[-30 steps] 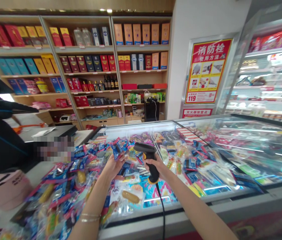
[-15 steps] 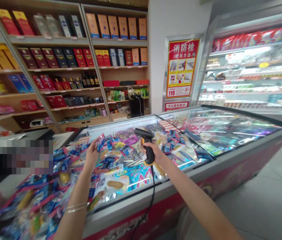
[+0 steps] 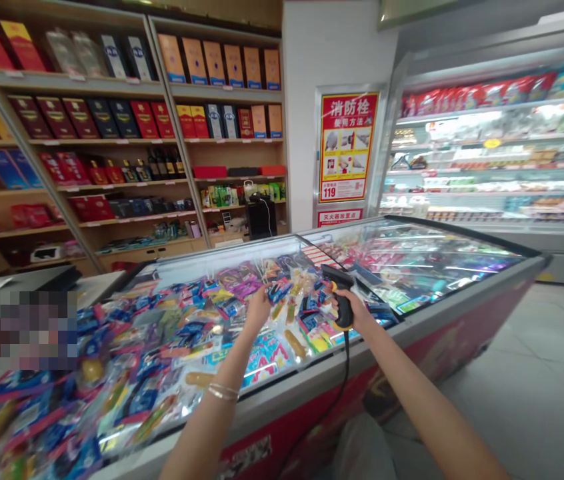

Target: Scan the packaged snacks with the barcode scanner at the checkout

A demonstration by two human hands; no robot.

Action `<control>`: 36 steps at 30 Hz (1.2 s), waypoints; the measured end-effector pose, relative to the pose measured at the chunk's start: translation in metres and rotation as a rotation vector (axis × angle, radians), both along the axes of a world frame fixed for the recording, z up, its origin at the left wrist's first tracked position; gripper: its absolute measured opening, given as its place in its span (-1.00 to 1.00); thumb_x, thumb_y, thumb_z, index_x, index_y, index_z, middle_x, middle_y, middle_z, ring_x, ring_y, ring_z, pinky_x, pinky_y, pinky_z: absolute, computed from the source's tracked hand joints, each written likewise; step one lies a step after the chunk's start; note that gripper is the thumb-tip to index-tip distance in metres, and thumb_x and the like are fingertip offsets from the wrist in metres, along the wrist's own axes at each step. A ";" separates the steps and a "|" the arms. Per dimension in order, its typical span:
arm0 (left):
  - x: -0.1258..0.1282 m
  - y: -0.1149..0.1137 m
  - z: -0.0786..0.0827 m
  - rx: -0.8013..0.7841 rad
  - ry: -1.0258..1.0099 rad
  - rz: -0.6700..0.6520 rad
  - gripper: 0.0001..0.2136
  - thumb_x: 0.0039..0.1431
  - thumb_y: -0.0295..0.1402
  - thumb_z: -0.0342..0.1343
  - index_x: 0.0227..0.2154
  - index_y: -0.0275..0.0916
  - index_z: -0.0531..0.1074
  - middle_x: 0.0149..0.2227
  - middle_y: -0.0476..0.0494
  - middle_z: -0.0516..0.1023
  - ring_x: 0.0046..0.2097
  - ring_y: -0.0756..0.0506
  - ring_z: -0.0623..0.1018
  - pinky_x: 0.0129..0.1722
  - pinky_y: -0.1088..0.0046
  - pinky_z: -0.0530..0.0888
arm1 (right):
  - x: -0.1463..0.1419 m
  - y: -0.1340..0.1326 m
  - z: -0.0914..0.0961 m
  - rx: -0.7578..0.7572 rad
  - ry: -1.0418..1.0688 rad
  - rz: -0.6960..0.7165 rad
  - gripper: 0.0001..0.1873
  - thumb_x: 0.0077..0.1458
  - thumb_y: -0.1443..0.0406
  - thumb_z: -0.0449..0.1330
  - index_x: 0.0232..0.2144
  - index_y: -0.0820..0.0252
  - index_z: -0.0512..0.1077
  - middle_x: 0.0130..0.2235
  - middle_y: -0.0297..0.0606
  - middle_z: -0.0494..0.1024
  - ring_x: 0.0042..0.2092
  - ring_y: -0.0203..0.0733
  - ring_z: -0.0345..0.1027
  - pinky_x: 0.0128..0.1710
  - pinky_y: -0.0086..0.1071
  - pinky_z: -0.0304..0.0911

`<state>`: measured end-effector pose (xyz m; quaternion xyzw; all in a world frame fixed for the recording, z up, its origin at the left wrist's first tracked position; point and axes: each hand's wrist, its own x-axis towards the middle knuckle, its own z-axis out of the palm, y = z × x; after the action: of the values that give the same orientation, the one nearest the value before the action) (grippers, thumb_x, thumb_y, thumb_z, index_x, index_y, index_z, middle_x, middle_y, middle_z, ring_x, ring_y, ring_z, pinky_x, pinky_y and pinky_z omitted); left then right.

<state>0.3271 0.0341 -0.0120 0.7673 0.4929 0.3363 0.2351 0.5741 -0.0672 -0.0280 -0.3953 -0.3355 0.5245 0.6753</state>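
My right hand (image 3: 355, 310) is wrapped round the grip of a black and yellow barcode scanner (image 3: 343, 308), its head pointing left over the packets. A black cord hangs from the scanner's base. My left hand (image 3: 259, 308), with a pale bracelet on the wrist, is closed at the edge of a blue snack packet (image 3: 278, 292) just left of the scanner. Its fingertips are partly hidden behind the hand. Below both hands, many clear, blue and pink snack packets (image 3: 149, 353) lie piled over the glass top of a chest freezer (image 3: 307, 392).
The freezer's far glass lid (image 3: 437, 257) runs off to the right. Behind stand wooden shelves (image 3: 232, 150) of boxed goods, and a lit refrigerated display (image 3: 502, 153) is at right. A red and yellow poster (image 3: 348, 150) hangs between them. Tiled floor (image 3: 522, 373) lies at lower right.
My left hand has moved right, with a packet at its fingers, and is now closer to the scanner. My right hand and the scanner have shifted right and slightly down in view.
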 end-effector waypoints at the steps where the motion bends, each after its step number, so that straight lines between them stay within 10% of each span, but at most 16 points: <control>1: 0.010 -0.002 -0.004 0.044 0.080 0.010 -0.58 0.21 -0.50 -0.18 0.09 -0.26 0.36 -0.25 -0.23 0.57 -0.17 -0.14 0.54 -0.13 0.31 0.43 | 0.006 0.003 -0.003 -0.013 0.008 -0.006 -0.80 -0.15 0.22 0.25 -0.44 0.20 0.39 -0.67 -0.40 0.32 -0.64 -0.35 0.16 -0.71 -0.49 0.06; 7: 0.046 -0.013 -0.036 0.311 0.322 -0.043 -0.52 0.30 -0.12 -0.15 0.21 -0.16 0.22 0.20 -0.29 0.29 0.18 -0.27 0.33 0.14 0.13 0.29 | 0.023 0.017 -0.021 -0.102 0.035 -0.114 -0.88 -0.14 0.28 0.24 -0.51 0.23 0.40 -0.65 -0.32 0.41 -0.64 -0.36 0.21 -0.68 -0.53 0.15; 19: 0.049 -0.009 -0.057 0.349 0.286 -0.047 -0.52 0.30 -0.19 -0.16 0.24 -0.20 0.15 0.18 -0.30 0.31 0.21 -0.26 0.29 0.14 0.14 0.32 | 0.021 0.014 -0.024 -0.098 0.036 -0.127 -0.82 -0.12 0.20 0.22 -0.48 0.21 0.43 -0.66 -0.31 0.42 -0.65 -0.31 0.22 -0.71 -0.49 0.12; 28: 0.036 -0.018 -0.024 0.336 0.288 -0.038 -0.43 0.27 -0.05 -0.12 0.24 -0.27 0.13 0.27 -0.37 0.21 0.27 -0.28 0.23 0.22 0.11 0.22 | 0.029 0.005 -0.009 -0.076 0.143 -0.104 -0.72 -0.06 0.11 0.19 -0.41 0.21 0.48 -0.43 -0.21 0.58 -0.64 -0.37 0.21 -0.72 -0.50 0.14; 36: -0.050 0.007 0.024 0.384 0.218 0.117 -0.62 0.27 -0.27 -0.07 0.08 -0.29 0.33 0.17 -0.38 0.33 0.21 -0.24 0.33 0.19 0.17 0.26 | -0.014 0.009 0.043 0.031 -0.018 -0.052 -0.83 -0.10 0.22 0.28 -0.44 0.19 0.46 -0.50 -0.27 0.48 -0.63 -0.37 0.15 -0.71 -0.47 0.13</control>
<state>0.2773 0.0410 0.0118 0.8000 0.4859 0.3519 0.0102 0.5601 -0.0584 0.0153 -0.3980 -0.3393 0.4978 0.6919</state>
